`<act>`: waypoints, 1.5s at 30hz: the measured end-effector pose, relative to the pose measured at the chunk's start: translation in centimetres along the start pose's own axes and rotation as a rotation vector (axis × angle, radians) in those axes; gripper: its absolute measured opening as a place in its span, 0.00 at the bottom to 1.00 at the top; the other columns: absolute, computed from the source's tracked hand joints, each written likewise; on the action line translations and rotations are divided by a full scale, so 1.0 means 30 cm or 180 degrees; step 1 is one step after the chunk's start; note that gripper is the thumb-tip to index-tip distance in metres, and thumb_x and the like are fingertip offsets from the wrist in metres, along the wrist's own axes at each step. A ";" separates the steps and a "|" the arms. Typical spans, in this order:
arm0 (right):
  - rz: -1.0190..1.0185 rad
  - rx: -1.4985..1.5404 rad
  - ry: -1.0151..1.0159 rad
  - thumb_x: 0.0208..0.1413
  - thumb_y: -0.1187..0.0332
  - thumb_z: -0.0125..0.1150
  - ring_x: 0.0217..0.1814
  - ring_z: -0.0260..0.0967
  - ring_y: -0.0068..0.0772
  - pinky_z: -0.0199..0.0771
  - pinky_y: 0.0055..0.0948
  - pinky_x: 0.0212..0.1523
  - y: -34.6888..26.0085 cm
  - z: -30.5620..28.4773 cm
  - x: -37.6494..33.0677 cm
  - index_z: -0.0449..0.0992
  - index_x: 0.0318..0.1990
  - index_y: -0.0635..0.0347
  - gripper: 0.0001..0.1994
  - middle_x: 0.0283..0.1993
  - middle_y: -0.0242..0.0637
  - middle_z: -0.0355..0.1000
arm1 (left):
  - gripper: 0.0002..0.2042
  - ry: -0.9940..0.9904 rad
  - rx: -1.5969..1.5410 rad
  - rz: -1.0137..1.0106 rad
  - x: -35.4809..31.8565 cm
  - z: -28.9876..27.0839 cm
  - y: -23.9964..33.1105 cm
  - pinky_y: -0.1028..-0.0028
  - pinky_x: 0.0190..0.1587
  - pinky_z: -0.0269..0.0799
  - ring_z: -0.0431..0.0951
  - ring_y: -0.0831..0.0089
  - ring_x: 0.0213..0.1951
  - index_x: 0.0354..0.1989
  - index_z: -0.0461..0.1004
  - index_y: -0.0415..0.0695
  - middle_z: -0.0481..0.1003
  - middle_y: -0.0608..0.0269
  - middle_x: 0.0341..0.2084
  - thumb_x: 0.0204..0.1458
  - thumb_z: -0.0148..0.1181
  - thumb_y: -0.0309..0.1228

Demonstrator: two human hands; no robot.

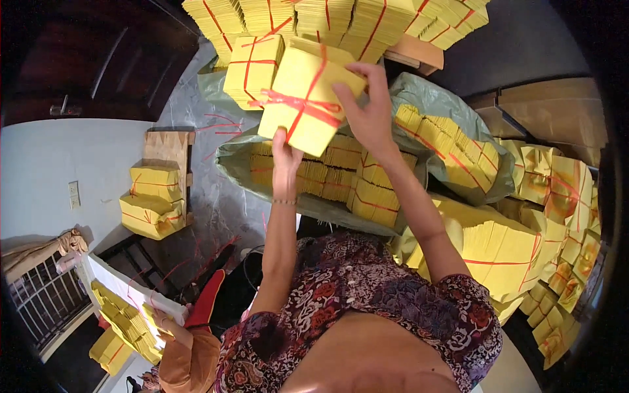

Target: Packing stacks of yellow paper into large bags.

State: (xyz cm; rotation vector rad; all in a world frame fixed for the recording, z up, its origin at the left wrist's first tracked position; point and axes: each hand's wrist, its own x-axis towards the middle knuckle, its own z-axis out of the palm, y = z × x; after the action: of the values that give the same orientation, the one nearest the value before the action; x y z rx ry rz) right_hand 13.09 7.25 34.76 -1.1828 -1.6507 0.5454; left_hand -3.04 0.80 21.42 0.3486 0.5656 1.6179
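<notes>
A yellow paper bundle (295,82), cross-tied with red string knotted on its upper face, is tilted between my two hands. My left hand (284,152) grips its near edge, thumb on top and the other fingers hidden beneath. At its right edge my right hand (370,108) is closed, thumb over the face and fingers round the side. Just left of it stands another tied yellow bundle (252,69). Below my hands is an open green sack (239,164) packed with rows of yellow bundles (334,173).
More tied stacks (327,19) stand at the far side. A second green sack (429,92) and large yellow bundles (501,249) lie to the right. At left, bundles (154,200) rest by a wooden pallet (171,145). A co-worker's hand (167,324) touches yellow stacks at lower left.
</notes>
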 end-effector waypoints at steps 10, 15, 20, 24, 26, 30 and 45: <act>0.1861 0.1355 0.0085 0.59 0.66 0.53 0.48 0.58 0.28 0.60 0.29 0.50 -0.028 -0.061 -0.656 0.59 0.49 0.64 0.16 0.46 0.39 0.59 | 0.63 -0.0183 0.2166 -0.0595 -0.360 0.026 0.208 0.62 0.64 0.51 0.52 0.56 0.64 0.68 0.26 0.51 0.46 0.50 0.65 0.30 0.73 0.48; 0.2724 0.1273 0.0233 0.61 0.63 0.49 0.46 0.61 0.31 0.63 0.30 0.47 0.092 -0.011 -0.783 0.58 0.48 0.63 0.15 0.45 0.41 0.61 | 0.54 0.0240 0.3483 -0.0585 -0.349 -0.085 0.097 0.61 0.62 0.52 0.55 0.56 0.58 0.66 0.40 0.42 0.54 0.48 0.55 0.34 0.73 0.42; 0.2642 -0.0216 -0.1016 0.60 0.58 0.48 0.49 0.67 0.44 0.66 0.37 0.49 0.346 -0.023 -0.846 0.63 0.51 0.64 0.19 0.48 0.50 0.67 | 0.55 0.0796 0.4799 -0.0914 -0.210 -0.045 -0.050 0.55 0.57 0.57 0.58 0.48 0.55 0.64 0.48 0.50 0.56 0.43 0.50 0.24 0.75 0.50; 0.2402 -0.0076 -0.0666 0.57 0.64 0.53 0.48 0.69 0.42 0.69 0.35 0.47 0.344 -0.098 -0.807 0.66 0.51 0.64 0.17 0.49 0.46 0.68 | 0.55 0.0987 0.5623 -0.1004 -0.161 -0.035 -0.156 0.55 0.54 0.57 0.60 0.49 0.50 0.64 0.47 0.52 0.57 0.44 0.47 0.23 0.73 0.52; 0.2466 -0.0017 -0.0642 0.57 0.66 0.54 0.48 0.69 0.40 0.69 0.34 0.47 0.384 -0.111 -0.824 0.66 0.51 0.63 0.17 0.48 0.45 0.68 | 0.56 0.1194 0.6085 -0.0961 -0.144 -0.012 -0.223 0.54 0.53 0.55 0.60 0.49 0.48 0.64 0.46 0.52 0.57 0.44 0.45 0.23 0.73 0.53; 0.2516 0.0169 -0.0579 0.57 0.68 0.54 0.46 0.69 0.37 0.70 0.33 0.45 0.426 -0.138 -0.850 0.66 0.50 0.63 0.15 0.46 0.43 0.68 | 0.57 0.1060 0.6478 -0.0386 -0.118 0.008 -0.338 0.53 0.50 0.56 0.59 0.47 0.47 0.64 0.46 0.51 0.58 0.42 0.45 0.21 0.74 0.54; 0.2290 0.0083 -0.0497 0.53 0.70 0.56 0.42 0.71 0.39 0.71 0.33 0.43 0.464 -0.135 -0.844 0.67 0.48 0.63 0.15 0.46 0.44 0.68 | 0.62 0.0965 0.6322 -0.0348 -0.076 0.060 -0.519 0.48 0.62 0.38 0.42 0.35 0.62 0.66 0.40 0.42 0.42 0.25 0.60 0.22 0.73 0.55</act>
State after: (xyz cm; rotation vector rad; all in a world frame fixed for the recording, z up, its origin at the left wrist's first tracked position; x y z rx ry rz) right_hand 23.65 -10.13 13.83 -1.7499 -1.3000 1.1218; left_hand 11.22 -0.31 14.58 1.4265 2.2530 0.4515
